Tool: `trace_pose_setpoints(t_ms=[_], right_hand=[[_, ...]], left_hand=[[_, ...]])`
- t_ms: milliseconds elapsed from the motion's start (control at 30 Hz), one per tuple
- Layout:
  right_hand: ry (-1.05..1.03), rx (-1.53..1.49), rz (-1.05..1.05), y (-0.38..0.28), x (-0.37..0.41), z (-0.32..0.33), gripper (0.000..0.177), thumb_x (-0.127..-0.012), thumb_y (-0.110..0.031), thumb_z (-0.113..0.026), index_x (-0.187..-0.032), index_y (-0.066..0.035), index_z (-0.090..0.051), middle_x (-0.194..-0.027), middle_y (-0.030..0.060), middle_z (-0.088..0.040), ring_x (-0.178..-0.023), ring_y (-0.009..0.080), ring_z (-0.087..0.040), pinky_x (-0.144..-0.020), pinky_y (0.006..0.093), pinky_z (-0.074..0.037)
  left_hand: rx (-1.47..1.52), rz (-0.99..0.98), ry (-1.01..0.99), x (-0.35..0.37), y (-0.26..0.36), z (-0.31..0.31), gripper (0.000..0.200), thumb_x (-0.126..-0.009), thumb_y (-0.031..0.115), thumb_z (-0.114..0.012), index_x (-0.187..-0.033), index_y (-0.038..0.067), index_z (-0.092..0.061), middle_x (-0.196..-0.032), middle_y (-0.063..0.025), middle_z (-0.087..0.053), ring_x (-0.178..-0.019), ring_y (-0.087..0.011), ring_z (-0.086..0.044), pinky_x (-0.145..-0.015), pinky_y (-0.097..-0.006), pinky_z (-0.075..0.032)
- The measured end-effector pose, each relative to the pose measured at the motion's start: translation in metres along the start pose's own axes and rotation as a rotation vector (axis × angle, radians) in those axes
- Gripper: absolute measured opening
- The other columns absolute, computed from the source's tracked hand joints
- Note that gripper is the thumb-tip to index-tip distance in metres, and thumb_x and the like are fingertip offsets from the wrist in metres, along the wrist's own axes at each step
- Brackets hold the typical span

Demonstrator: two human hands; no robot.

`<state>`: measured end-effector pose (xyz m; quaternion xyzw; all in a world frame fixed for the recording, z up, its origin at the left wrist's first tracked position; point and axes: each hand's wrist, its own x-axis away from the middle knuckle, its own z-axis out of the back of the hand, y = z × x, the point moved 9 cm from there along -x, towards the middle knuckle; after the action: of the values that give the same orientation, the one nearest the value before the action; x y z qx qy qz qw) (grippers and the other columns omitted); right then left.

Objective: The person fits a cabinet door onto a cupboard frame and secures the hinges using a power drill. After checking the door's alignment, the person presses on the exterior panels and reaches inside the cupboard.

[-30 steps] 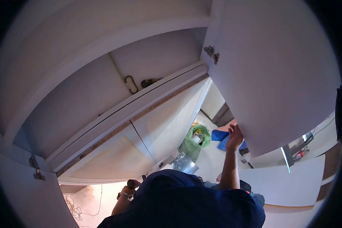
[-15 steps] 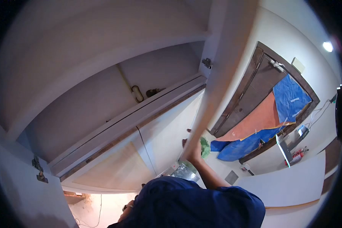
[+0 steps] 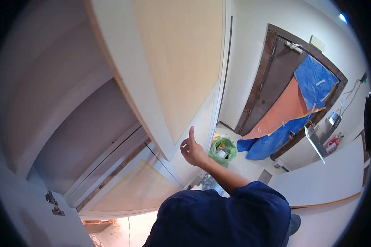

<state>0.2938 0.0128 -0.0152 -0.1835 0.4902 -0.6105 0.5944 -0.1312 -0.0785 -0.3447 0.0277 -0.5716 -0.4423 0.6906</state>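
My right hand [image 3: 193, 153] is stretched forward from a blue sleeve, the index finger pointing out and the other fingers loosely bent. It holds nothing and overlaps the lower part of a cabinet door [image 3: 179, 61], a pale wood panel with a white border. This door stands part way across the cabinet opening. Behind it lies the grey cabinet interior [image 3: 86, 136] with a curved shelf edge. Lower doors [image 3: 127, 185] with pale panels sit beneath the opening. My left hand is out of sight.
Another white cabinet door [image 3: 20, 206] with a metal hinge [image 3: 54, 203] stands at the left. A green bag-lined bin [image 3: 222, 152] with rubbish is beyond my hand. Blue and orange sheets [image 3: 276, 111] are taped over a dark door [image 3: 276, 70]. A white board [image 3: 317, 181] lies right.
The right-hand cabinet door has swung toward the opening, now showing its panelled face. My right hand has come off its edge, finger extended. My left hand has left the view.
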Motion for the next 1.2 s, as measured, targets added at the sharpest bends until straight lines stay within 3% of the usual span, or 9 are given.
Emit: trace_pose_setpoints(t_ms=[133, 333, 367, 500, 533, 600, 800, 1000, 1200], right_hand=[[-0.028, -0.025, -0.005, 0.003, -0.002, -0.005, 0.093, -0.086, -0.008, -0.059, -0.147, 0.000, 0.010, -0.099, 0.0140, -0.065, -0.072, 0.0289, -0.066, -0.066, 0.0391, -0.053], [-0.351, 0.104, -0.025, 0.020, 0.019, -0.032, 0.070, -0.085, -0.017, -0.060, -0.146, -0.007, -0.026, -0.112, 0.0153, -0.062, -0.082, 0.0303, -0.065, -0.077, 0.0429, -0.051], [-0.411, 0.060, -0.084, 0.024, 0.023, -0.034, 0.067, -0.084, -0.018, -0.062, -0.143, -0.008, -0.033, -0.111, 0.0151, -0.062, -0.090, 0.0313, -0.064, -0.082, 0.0430, -0.050], [-0.554, 0.147, -0.081, 0.064, 0.047, -0.062, 0.033, -0.086, -0.017, -0.060, -0.117, -0.006, -0.062, -0.093, 0.0132, -0.069, -0.082, 0.0329, -0.065, -0.077, 0.0417, -0.051], [-0.516, 0.073, 0.033, 0.084, 0.053, -0.074, 0.026, -0.087, -0.016, -0.056, -0.108, -0.005, -0.066, -0.085, 0.0122, -0.070, -0.075, 0.0292, -0.067, -0.072, 0.0397, -0.052], [-0.676, -0.067, -0.226, 0.081, 0.062, -0.069, 0.021, -0.088, -0.017, -0.056, -0.100, -0.004, -0.067, -0.082, 0.0085, -0.069, -0.067, 0.0188, -0.065, -0.064, 0.0333, -0.052], [-0.760, 0.017, -0.258, 0.056, 0.057, -0.055, 0.031, -0.091, -0.033, -0.058, -0.088, -0.003, -0.066, -0.073, 0.0084, -0.067, -0.065, 0.0193, -0.064, -0.061, 0.0342, -0.051], [-0.869, -0.192, -0.112, 0.036, 0.049, -0.063, 0.026, -0.091, -0.027, -0.061, -0.093, -0.002, -0.065, -0.078, 0.0076, -0.067, -0.072, 0.0151, -0.062, -0.066, 0.0312, -0.050], [-1.190, -0.160, 0.067, -0.018, 0.046, -0.089, 0.030, -0.090, -0.028, -0.065, -0.106, -0.003, -0.066, -0.095, 0.0084, -0.067, -0.089, 0.0164, -0.061, -0.083, 0.0298, -0.048]], left_hand=[[-0.019, 0.008, 0.002, 0.003, 0.003, 0.001, 0.032, -0.072, 0.007, -0.074, -0.103, 0.006, -0.064, -0.071, -0.0034, -0.061, -0.055, -0.0137, -0.055, -0.049, -0.0313, -0.043], [-0.041, 0.010, 0.003, 0.002, 0.016, 0.001, 0.034, -0.072, 0.007, -0.073, -0.105, 0.006, -0.064, -0.071, -0.0029, -0.061, -0.056, -0.0133, -0.054, -0.049, -0.0311, -0.043], [-0.044, 0.010, 0.007, 0.002, 0.020, 0.001, 0.034, -0.072, 0.007, -0.073, -0.105, 0.006, -0.064, -0.071, -0.0028, -0.061, -0.056, -0.0133, -0.054, -0.049, -0.0311, -0.043], [-0.061, 0.000, 0.012, 0.001, 0.039, -0.001, 0.035, -0.073, 0.007, -0.073, -0.106, 0.007, -0.064, -0.071, -0.0025, -0.060, -0.056, -0.0131, -0.054, -0.048, -0.0310, -0.042], [-0.067, -0.003, 0.016, -0.001, 0.044, -0.003, 0.035, -0.073, 0.007, -0.073, -0.106, 0.007, -0.063, -0.072, -0.0024, -0.060, -0.056, -0.0130, -0.054, -0.048, -0.0309, -0.042], [-0.071, -0.003, 0.019, -0.003, 0.050, -0.004, 0.035, -0.073, 0.007, -0.073, -0.107, 0.007, -0.063, -0.072, -0.0023, -0.060, -0.056, -0.0129, -0.053, -0.048, -0.0309, -0.042], [-0.068, -0.010, 0.036, -0.005, 0.064, -0.004, 0.037, -0.073, 0.007, -0.073, -0.108, 0.008, -0.063, -0.072, -0.0018, -0.060, -0.056, -0.0126, -0.053, -0.048, -0.0307, -0.042], [-0.010, 0.003, 0.057, 0.008, 0.039, -0.005, 0.038, -0.073, 0.007, -0.073, -0.110, 0.008, -0.063, -0.073, -0.0013, -0.060, -0.056, -0.0122, -0.052, -0.048, -0.0305, -0.041], [0.234, -0.022, 0.113, 0.057, -0.039, -0.032, 0.039, -0.074, 0.007, -0.073, -0.112, 0.009, -0.063, -0.073, -0.0009, -0.060, -0.057, -0.0119, -0.052, -0.048, -0.0303, -0.041]])
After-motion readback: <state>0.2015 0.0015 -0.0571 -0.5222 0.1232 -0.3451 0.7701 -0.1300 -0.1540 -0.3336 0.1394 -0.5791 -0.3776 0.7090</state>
